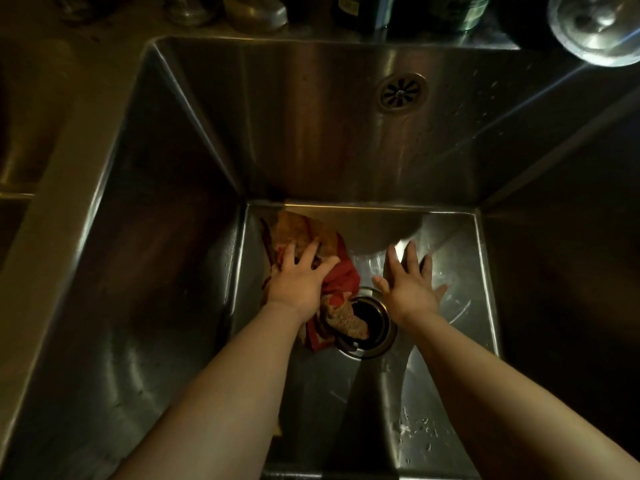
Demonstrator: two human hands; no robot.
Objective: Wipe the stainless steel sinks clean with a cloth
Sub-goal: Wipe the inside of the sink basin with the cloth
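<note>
Two grips are down on the floor of the sink. The left grip, fingers spread flat, presses the cloth directly beneath it. The cloth's long axis runs from beyond the fingertips back to the drain. The right grip lies flat and empty beyond the drain.

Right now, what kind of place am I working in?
Probably a kitchen: a deep square stainless steel sink with a round metal drain, a red and tan cloth under the left hand, and dark bottles on the ledge behind.
</note>
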